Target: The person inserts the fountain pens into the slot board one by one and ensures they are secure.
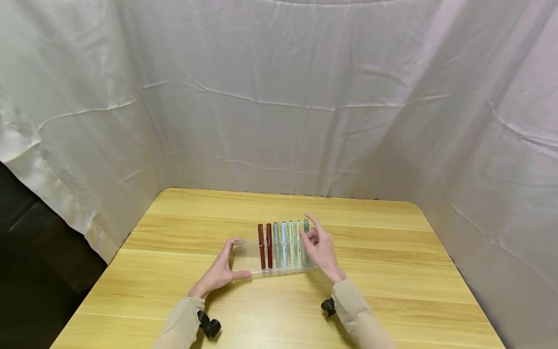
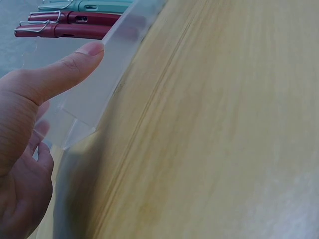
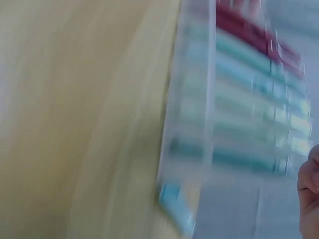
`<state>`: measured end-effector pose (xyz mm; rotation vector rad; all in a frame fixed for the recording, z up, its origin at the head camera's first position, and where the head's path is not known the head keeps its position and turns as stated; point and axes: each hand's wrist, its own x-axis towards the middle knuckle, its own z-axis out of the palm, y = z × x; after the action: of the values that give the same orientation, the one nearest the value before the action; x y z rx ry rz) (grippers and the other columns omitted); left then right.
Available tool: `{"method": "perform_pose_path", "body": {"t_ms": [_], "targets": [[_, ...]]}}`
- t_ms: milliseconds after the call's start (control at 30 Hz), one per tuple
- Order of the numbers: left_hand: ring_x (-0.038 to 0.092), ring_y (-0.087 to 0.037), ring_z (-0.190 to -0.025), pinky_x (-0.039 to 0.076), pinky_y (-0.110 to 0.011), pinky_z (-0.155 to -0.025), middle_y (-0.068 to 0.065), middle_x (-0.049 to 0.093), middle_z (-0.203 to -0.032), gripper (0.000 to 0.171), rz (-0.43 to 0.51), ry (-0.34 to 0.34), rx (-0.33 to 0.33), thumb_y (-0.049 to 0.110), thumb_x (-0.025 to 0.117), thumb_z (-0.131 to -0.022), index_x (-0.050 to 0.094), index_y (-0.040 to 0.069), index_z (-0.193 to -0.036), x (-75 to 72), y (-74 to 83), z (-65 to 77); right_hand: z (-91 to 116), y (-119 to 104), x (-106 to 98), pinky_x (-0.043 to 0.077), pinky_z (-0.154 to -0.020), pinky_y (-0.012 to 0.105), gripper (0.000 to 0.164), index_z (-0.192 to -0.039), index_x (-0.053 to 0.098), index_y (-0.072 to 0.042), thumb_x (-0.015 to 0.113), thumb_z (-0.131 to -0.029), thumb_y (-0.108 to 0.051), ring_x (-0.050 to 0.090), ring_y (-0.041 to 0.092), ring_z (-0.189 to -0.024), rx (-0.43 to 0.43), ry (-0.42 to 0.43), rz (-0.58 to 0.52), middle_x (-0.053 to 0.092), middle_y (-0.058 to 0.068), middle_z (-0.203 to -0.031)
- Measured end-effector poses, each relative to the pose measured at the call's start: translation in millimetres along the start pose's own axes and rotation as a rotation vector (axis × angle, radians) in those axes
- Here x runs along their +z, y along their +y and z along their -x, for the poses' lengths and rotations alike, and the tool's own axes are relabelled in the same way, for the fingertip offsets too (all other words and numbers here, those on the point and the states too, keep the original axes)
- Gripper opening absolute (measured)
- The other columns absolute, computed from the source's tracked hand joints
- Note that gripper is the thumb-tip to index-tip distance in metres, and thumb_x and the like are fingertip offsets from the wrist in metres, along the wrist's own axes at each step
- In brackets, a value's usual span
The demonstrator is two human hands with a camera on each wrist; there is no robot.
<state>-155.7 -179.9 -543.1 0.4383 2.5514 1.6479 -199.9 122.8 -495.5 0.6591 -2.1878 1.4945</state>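
A clear plastic pen stand holds a row of capped pens. At its left are two dark red pens, then a teal pen, a light blue pen, two pale green pens and a grey-green pen. My left hand grips the stand's left end, its thumb along the front edge. My right hand is over the right end, index finger extended, holding nothing I can see. The right wrist view is blurred, with only part of that hand showing.
The stand is on a wooden table, with a pale curtain around the back and sides. A small light blue object, blurred, shows beyond the stand's end in the right wrist view. Black wrist cameras hang under both sleeves.
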Motion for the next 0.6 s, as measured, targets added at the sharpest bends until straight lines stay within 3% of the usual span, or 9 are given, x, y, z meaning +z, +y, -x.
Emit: {"method": "perform_pose_path", "body": {"t_ms": [100, 200, 333, 433, 567, 600], "targets": [[0.019, -0.043, -0.154, 0.011, -0.070, -0.123, -0.015, 0.033, -0.160, 0.099, 0.006, 0.001, 0.004, 0.023, 0.091, -0.070, 0.033, 0.013, -0.149, 0.5, -0.8, -0.5, 1.9, 14.2, -18.8, 0.039, -0.042, 0.012, 0.045, -0.137, 0.054, 0.002, 0.065, -0.093, 0.003, 0.041, -0.005, -0.048, 0.079, 0.096, 0.022, 0.061, 0.017, -0.062], [0.020, -0.042, -0.154, 0.011, -0.070, -0.124, -0.015, 0.033, -0.160, 0.099, 0.012, 0.002, 0.005, 0.022, 0.091, -0.070, 0.033, 0.012, -0.149, 0.6, -0.7, -0.5, 2.5, 18.1, -35.6, 0.042, -0.047, 0.012, 0.048, -0.139, 0.052, 0.005, 0.065, -0.093, 0.004, 0.045, -0.002, -0.051, 0.191, 0.119, 0.054, 0.063, 0.019, -0.066], [0.020, -0.043, -0.154, 0.011, -0.070, -0.123, -0.015, 0.033, -0.160, 0.099, 0.011, 0.002, 0.000, 0.021, 0.091, -0.070, 0.033, 0.013, -0.149, 0.5, -0.3, -0.2, 1.1, 11.1, -56.2, 0.050, -0.059, 0.014, 0.055, -0.146, 0.042, 0.007, 0.064, -0.096, -0.001, 0.055, 0.000, -0.060, 0.357, 0.022, 0.070, 0.068, 0.021, -0.078], [0.021, -0.044, -0.153, 0.011, -0.071, -0.123, -0.016, 0.033, -0.160, 0.098, 0.004, 0.003, -0.003, 0.023, 0.091, -0.070, 0.032, 0.014, -0.149, 0.2, -0.4, 0.2, 2.2, 31.1, -63.5, 0.052, -0.065, 0.017, 0.059, -0.150, 0.038, 0.001, 0.064, -0.098, -0.009, 0.065, 0.016, -0.068, 0.448, -0.053, 0.071, 0.069, 0.026, -0.089], [0.021, -0.045, -0.153, 0.012, -0.071, -0.122, -0.016, 0.032, -0.161, 0.098, 0.002, 0.003, -0.003, 0.024, 0.091, -0.071, 0.032, 0.015, -0.149, 0.5, -1.2, -0.1, 5.5, 63.9, -65.3, 0.051, -0.064, 0.019, 0.061, -0.152, 0.036, -0.003, 0.065, -0.098, -0.015, 0.064, 0.024, -0.067, 0.512, -0.113, 0.092, 0.069, 0.029, -0.094], [0.022, -0.045, -0.153, 0.012, -0.072, -0.122, -0.016, 0.032, -0.161, 0.098, 0.002, 0.003, -0.002, 0.024, 0.090, -0.071, 0.032, 0.015, -0.149, 0.6, -1.4, -0.2, 5.7, 65.4, -66.0, 0.050, -0.063, 0.019, 0.062, -0.152, 0.036, -0.002, 0.065, -0.098, -0.014, 0.061, 0.019, -0.064, 0.522, -0.129, 0.099, 0.069, 0.028, -0.093]]}}
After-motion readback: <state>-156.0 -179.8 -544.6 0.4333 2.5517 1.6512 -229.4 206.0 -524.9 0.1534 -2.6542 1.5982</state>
